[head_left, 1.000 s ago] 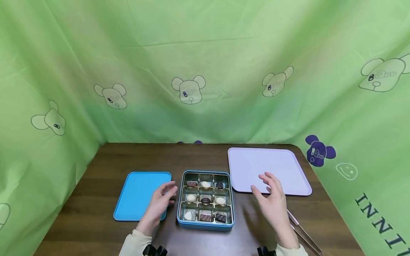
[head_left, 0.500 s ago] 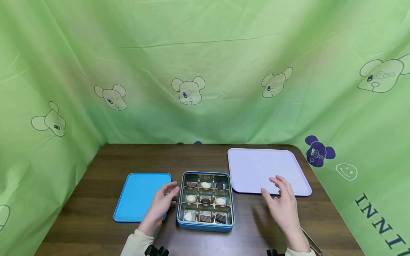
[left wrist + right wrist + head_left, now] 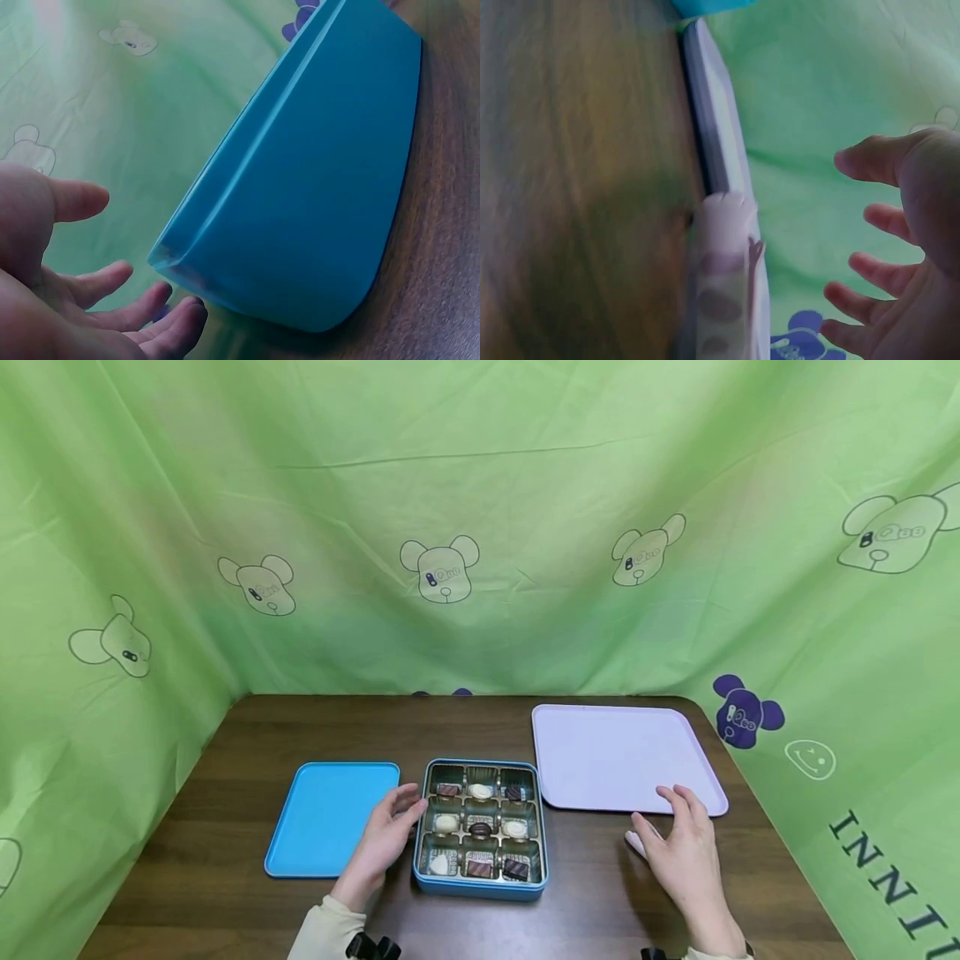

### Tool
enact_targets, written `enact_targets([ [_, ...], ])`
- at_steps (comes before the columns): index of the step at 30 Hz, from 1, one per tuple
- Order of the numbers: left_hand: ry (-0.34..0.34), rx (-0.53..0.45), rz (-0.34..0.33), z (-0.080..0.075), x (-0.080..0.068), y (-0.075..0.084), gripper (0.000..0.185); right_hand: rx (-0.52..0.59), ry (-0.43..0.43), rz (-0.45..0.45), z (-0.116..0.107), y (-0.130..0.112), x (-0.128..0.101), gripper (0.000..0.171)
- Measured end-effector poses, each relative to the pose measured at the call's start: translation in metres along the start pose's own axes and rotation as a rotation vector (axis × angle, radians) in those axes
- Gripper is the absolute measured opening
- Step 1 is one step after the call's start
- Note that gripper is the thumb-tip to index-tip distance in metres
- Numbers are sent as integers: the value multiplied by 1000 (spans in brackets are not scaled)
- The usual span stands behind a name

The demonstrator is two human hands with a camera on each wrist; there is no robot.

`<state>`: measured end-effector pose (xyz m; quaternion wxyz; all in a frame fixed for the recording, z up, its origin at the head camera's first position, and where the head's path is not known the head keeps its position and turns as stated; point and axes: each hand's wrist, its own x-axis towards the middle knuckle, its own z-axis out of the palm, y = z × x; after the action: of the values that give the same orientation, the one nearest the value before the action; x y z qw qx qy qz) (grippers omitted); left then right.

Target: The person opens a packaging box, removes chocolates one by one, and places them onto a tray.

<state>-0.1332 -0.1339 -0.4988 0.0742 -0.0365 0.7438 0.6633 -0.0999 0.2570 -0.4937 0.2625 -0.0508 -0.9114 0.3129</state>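
A blue tin stands on the table, its gold divided insert holding white, brown and dark chocolates, one per compartment. My left hand is at the tin's left side with fingers spread and loosely bent. In the left wrist view its fingertips are close to a corner of the tin; I cannot tell whether they touch. My right hand hovers above a pair of tongs, fingers apart and holding nothing. Only the pale pink tip of the tongs shows past the thumb; the right wrist view shows their paw-shaped end.
On the left lies a flat blue lid or tray, partly behind my left hand. A lilac tray lies at the back right, just beyond my right hand. The brown wooden table meets a green printed curtain behind.
My right hand has moved right and slightly down, over the tongs, covering most of them. My left hand has shifted slightly right toward the tin. Tin, lid and tray stay put.
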Motion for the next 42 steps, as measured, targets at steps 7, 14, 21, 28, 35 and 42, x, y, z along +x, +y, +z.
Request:
enact_targets([
  [7, 7, 6, -16, 6, 1, -3, 60, -103, -115, 144, -7, 15, -9, 63],
  [14, 9, 10, -14, 9, 2, -5, 59, -120, -125, 157, -7, 29, -19, 68],
  [21, 24, 31, -39, 11, 4, -12, 57, -154, -170, 164, -9, 37, -29, 74],
  [28, 63, 63, -43, 15, 8, -17, 51, -203, -227, 112, -13, 40, -31, 66],
  [35, 84, 49, -51, 18, 6, -21, 48, -232, -311, 92, -15, 43, -30, 62],
  [42, 109, 11, -48, 25, 8, -20, 46, -219, -353, 91, -13, 43, -28, 62],
])
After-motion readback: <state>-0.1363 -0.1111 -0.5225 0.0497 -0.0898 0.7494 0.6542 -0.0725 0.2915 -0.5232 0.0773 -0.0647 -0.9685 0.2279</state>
